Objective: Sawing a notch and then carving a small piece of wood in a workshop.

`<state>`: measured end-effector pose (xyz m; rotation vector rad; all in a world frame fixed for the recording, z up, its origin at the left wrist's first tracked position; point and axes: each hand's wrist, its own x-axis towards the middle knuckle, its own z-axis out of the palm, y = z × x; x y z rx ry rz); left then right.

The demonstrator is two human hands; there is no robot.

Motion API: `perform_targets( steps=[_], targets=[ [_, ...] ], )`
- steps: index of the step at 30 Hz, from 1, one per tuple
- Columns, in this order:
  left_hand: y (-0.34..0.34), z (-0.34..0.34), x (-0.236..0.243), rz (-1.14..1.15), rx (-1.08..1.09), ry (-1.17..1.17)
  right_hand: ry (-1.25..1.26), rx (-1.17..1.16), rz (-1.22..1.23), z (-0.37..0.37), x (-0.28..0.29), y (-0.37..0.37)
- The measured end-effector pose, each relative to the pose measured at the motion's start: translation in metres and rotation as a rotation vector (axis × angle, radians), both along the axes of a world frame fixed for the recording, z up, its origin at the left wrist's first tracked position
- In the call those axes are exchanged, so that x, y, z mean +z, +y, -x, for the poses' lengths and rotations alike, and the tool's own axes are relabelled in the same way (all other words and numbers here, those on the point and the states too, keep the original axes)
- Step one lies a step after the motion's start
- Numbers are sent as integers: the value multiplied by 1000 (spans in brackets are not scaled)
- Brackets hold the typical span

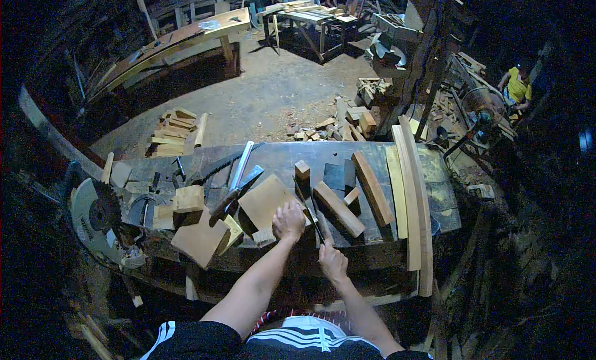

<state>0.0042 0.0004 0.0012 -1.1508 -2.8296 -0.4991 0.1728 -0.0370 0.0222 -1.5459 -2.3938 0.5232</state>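
Observation:
A square, light-brown wooden board [267, 200] lies tilted on the dark workbench [273, 158]. My left hand [289, 221] presses on its right part near the edge, fingers bent against the wood. Just to the right, my right hand [333, 262] is closed round the near end of a long, narrow dark tool [315, 222]. This tool points away from me along the board's right side; its exact kind is hard to make out. A thick wooden block [339, 209] rests right of the tool. Behind it stands a small wooden block [302, 169].
At the left end is a circular saw [98, 214] with a toothed blade. Another square board [200, 238], a wood block [189, 199] and a handsaw [226, 161] lie nearby. Long planks [413, 205] cross the bench's right end. A person in yellow [517, 85] is far right.

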Motion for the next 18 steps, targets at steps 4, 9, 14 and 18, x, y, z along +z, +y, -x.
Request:
perform_targets(
  steps=[4, 9, 14, 18],
  targets=[
    [-1, 2, -3, 12, -6, -2, -22, 28, 134, 1, 7, 2],
    [0, 1, -9, -43, -12, 35, -15, 13, 125, 0, 1, 1],
    [-1, 4, -20, -82, -8, 81, 10, 18, 74, 0, -6, -1],
    [2, 4, -18, -35, -1, 51, -4, 9, 30, -1, -8, 2]
  ],
)
